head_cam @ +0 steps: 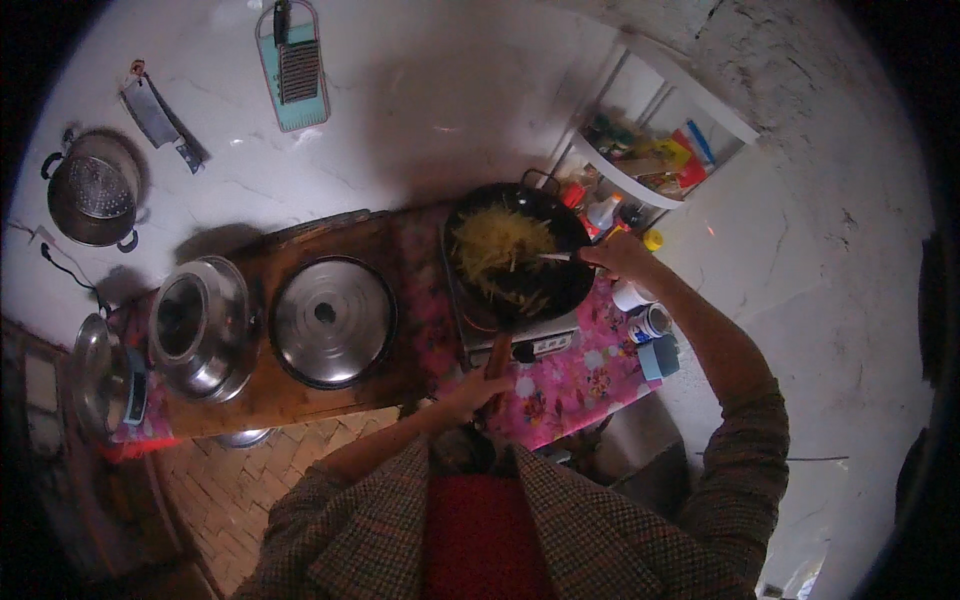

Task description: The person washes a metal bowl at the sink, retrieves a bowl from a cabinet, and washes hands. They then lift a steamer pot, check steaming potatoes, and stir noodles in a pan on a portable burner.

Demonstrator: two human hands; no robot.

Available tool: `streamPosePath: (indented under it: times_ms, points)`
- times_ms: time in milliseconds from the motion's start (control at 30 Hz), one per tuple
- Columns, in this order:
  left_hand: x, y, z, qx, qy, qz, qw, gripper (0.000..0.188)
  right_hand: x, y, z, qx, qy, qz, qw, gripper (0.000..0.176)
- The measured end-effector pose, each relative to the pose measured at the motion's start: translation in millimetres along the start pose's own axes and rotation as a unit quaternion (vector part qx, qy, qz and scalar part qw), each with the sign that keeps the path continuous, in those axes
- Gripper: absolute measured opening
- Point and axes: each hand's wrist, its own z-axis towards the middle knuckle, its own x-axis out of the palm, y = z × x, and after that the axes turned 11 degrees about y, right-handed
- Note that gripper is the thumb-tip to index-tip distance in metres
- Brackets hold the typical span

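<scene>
A dark wok [555, 296] sits on an electric hot plate [480, 337] with part of its coil glowing orange. Pale yellow shredded food [499, 240] is heaped in the wok, with loose shreds lower down its side. My left hand [476, 391] grips the wok's wooden handle [498, 360] at the near side. At the right rim, my right hand [619, 257] is closed around the handle of a metal utensil [555, 256], whose shaft reaches over the food; its working end is hidden in the shreds.
Left of the wok, a lidded pan [334, 322] and stacked metal pots [202, 326] stand on a wooden board [375, 397]. Jars [649, 324] and a blue-grey box [658, 358] line the right edge. A corner shelf [630, 180] holds packets. A cleaver [154, 116] and grater [300, 75] hang on the wall.
</scene>
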Motion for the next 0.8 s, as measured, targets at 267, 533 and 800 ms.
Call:
streamPosePath:
  times_ms: [267, 533, 800]
  points:
    - [4, 7, 2, 0.025, -0.028, -0.026, 0.999, 0.016, -25, 62, 8, -0.017, -0.033, -0.161, 0.986, 0.052]
    - [9, 1, -2, 0.037, -0.027, -0.02, 0.999, 0.017, -7, 63, 28, 0.048, -0.027, -0.308, 0.95, 0.045]
    - [11, -3, -6, 0.037, -0.028, -0.006, 0.999, 0.018, -96, 22, -16, 0.216, 0.002, -0.304, 0.928, 0.046]
